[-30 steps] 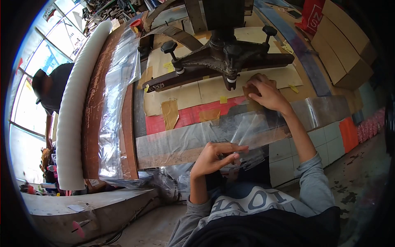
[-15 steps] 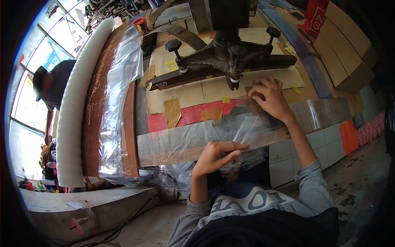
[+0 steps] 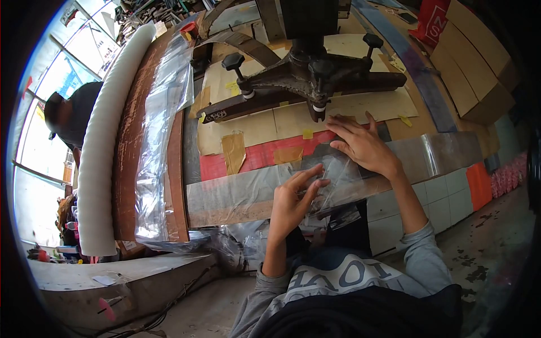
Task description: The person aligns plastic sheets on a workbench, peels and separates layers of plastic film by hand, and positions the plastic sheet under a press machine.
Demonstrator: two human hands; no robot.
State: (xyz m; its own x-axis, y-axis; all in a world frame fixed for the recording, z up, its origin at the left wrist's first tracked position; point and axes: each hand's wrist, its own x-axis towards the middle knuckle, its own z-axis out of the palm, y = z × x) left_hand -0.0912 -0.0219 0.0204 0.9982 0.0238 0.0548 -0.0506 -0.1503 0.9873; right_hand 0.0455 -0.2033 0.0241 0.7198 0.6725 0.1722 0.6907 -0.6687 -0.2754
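Observation:
A clear plastic sheet (image 3: pixel 342 176) lies crumpled over the front edge of the worktable, between my two hands. My right hand (image 3: pixel 367 147) rests with fingers spread at the film's far end, beside the dark and red strip (image 3: pixel 251 159) taped along the board. Lower and to the left, my left hand (image 3: pixel 293 194) has its thumb and fingers apart at the film's left side; whether it touches the film I cannot tell. Just beyond my right fingertips stands a dark metal press head (image 3: pixel 307 84) with black knobs, its bar above the cream board (image 3: pixel 253 132).
To the left lie a stack of clear plastic bags (image 3: pixel 163 124) and a white foam roll (image 3: pixel 110 152). Cardboard boxes (image 3: pixel 470 67) and a red bag (image 3: pixel 433 22) are at the right. Behind the roll is another person (image 3: pixel 79 112). Brown tape (image 3: pixel 233 152) sits on the board.
My left hand has moved up and away from me, its pinch opened. My right hand has gone from bunched fingers to spread ones, lower over the film.

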